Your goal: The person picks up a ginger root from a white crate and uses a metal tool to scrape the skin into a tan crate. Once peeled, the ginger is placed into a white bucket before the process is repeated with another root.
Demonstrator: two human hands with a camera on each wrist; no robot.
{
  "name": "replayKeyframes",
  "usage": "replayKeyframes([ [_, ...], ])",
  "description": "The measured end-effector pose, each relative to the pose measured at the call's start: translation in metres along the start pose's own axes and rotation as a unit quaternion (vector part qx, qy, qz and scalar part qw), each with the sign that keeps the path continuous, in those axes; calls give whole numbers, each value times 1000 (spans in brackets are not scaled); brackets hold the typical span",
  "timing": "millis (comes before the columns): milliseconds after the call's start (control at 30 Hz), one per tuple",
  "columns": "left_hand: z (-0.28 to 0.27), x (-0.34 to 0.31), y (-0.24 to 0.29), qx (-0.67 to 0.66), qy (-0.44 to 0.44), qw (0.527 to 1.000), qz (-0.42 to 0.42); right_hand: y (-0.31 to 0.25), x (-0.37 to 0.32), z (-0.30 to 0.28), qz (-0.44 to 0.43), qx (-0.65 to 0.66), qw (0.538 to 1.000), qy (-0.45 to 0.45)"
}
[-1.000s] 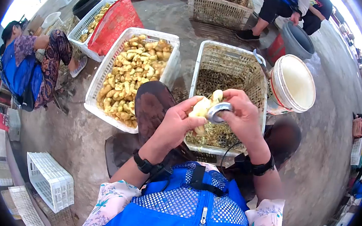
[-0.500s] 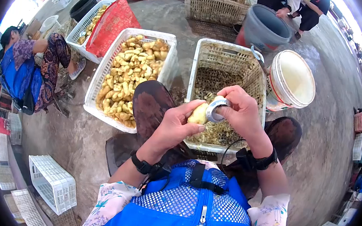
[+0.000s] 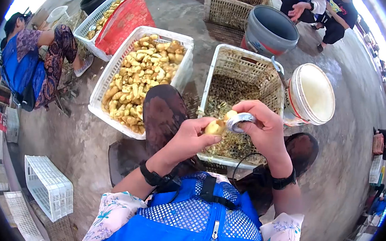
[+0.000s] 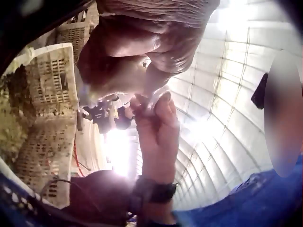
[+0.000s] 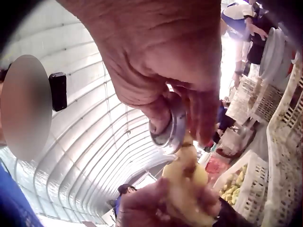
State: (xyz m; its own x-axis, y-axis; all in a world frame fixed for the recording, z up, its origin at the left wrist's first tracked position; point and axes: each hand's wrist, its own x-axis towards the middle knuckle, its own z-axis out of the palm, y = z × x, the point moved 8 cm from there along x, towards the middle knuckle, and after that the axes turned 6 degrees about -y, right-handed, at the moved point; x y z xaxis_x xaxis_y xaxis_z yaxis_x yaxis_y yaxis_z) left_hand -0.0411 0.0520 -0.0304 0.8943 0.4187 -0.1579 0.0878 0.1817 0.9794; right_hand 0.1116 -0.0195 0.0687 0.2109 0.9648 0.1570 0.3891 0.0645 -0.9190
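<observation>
A pale yellow, knobby piece of ginger [image 3: 215, 127] is pinched between the thumb and fingers of my left hand [image 3: 190, 139], above the dirty crate. My right hand [image 3: 265, 130] holds a short silver metal ring [image 3: 239, 122] right against the ginger. In the right wrist view the thumb goes inside the ring [image 5: 168, 124], and its rim overlaps the end of the ginger [image 5: 182, 176]. Below both hands stands the plastic crate [image 3: 273, 87], stained brown, with wet yellowish scraps on its bottom.
To the left stands a white crate [image 3: 182, 76] heaped with ginger; a red bag [image 3: 129, 23] leans over another behind it. At right are a white bucket [image 3: 296, 95] and a long-handled tool [image 3: 279, 70] on the crate's rim. Beyond stands a grey bucket [image 3: 267, 46]. A seated person [image 3: 20, 73] is at far left.
The ginger has been turned in my left hand, and the ring has shifted along it. At the back, the grey bucket has moved left, and a person's hand there is off it.
</observation>
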Motion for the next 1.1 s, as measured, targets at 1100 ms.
replayKeyframes([
  [1100,-7,-13,19,91,62,991,72,10,-12,1,-27,-49,997,48],
])
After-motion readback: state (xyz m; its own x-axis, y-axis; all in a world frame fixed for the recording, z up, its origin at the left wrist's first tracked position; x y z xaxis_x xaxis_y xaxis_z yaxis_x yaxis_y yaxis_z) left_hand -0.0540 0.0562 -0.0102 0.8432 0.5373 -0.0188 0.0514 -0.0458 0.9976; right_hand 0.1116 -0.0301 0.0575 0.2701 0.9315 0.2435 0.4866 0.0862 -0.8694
